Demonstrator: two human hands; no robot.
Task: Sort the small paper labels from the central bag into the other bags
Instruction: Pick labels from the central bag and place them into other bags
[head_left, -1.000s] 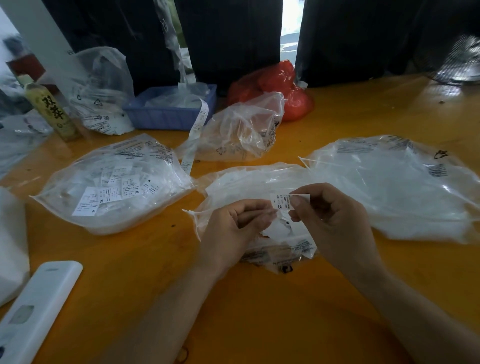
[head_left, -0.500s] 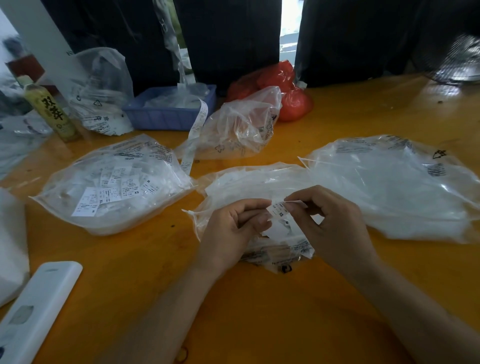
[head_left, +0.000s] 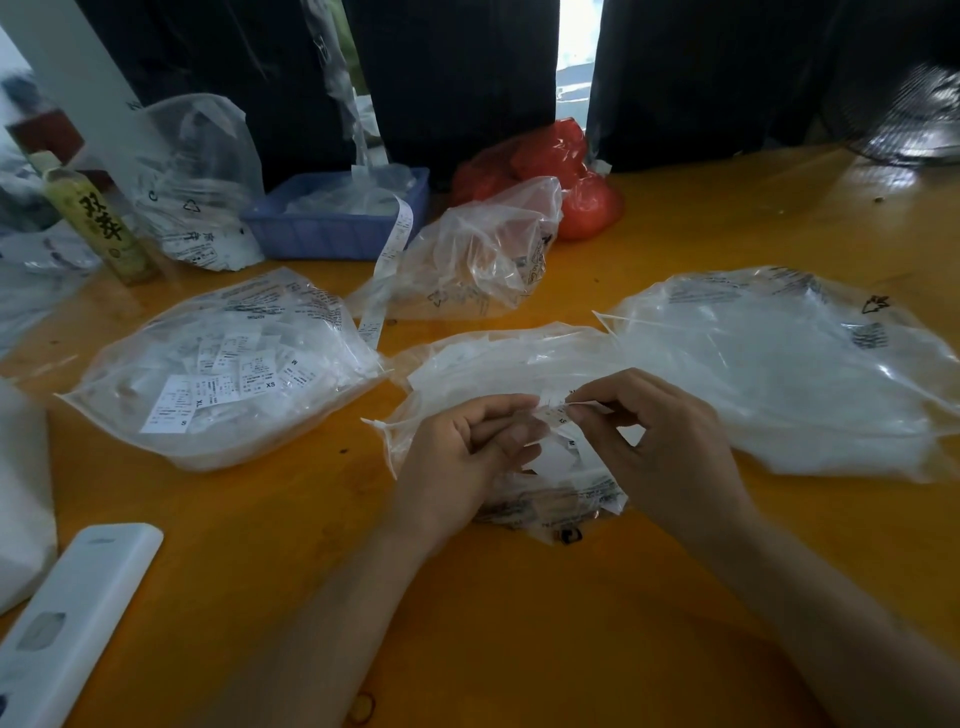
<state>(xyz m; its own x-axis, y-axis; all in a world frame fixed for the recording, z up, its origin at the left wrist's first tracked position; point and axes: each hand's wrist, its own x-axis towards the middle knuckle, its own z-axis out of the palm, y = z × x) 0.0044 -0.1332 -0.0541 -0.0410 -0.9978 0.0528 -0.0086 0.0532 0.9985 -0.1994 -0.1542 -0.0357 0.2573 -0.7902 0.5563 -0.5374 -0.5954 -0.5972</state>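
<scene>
Now | left hand (head_left: 467, 457) and right hand (head_left: 654, 447): each grip pinched on one small label (head_left: 555, 411), likely to read its size | held just above central bag (head_left: 498, 364) on worktop (head_left: 519, 623) | left bag (head_left: 218, 364), right bag (head_left: 779, 364) flank it for sorting

label (head_left: 555, 413): lower now, tilted flat between both hands, its print harder to read
right hand (head_left: 670, 452): shifted toward 7 o'clock, still pinching the label
left hand (head_left: 457, 457): fingertips closed onto the label

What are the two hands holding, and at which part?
Both hands pinch one small paper label: left hand at its left end, right hand at its right end.
</scene>
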